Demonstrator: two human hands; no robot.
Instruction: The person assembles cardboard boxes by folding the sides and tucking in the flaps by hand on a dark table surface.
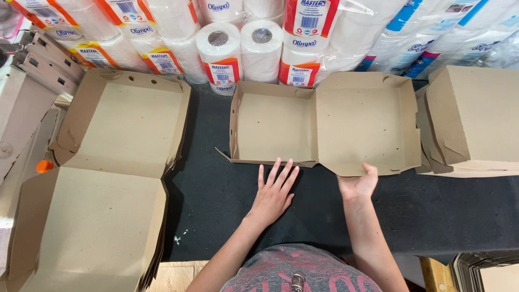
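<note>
Both hands work at the near edge of an open brown cardboard box (324, 121) that lies flat on a black table top (216, 200). Her or his left hand (274, 189) is spread open, palm down on the black surface, with the fingertips (281, 166) reaching up to touch the front wall of the box's left half. That half is a shallow tray with its side walls standing. Nothing is held in this hand. Just to the right, the right hand (358, 184) cups the near edge of the box's right half, fingers curled up around the flat panel's rim, thumb underneath as far as can be seen. This right panel lies almost flat, joined to the tray by a fold down the middle. Outward to the left sits a tall stack of opened box blanks (108, 178), of the same brown card, reaching over the table's near edge. At the far right another pile of folded boxes (476, 119) lies just beside the open one. Behind everything, along the back of the table, packs of white paper rolls (243, 48) in clear wrap with red and blue labels are heaped.
</note>
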